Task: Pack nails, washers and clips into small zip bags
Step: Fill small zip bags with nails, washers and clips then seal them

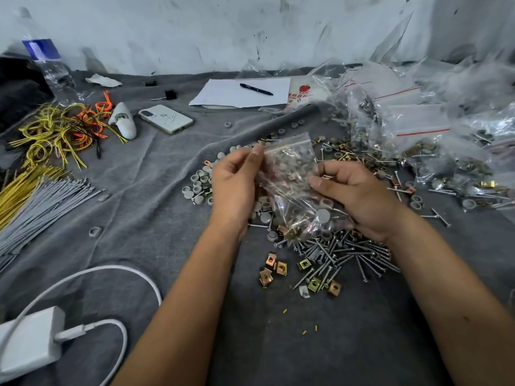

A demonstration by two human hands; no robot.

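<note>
Two hands hold one small zip bag (292,188) above a grey cloth (156,190). Left hand (235,181) pinches the bag's top corner; right hand (354,190) grips its side, fingers curled. Inside lie grey caps and a brass clip. Loose nails (354,254), clips (274,270) and caps (199,186) lie below; filled bags (418,129) are piled right.
</note>
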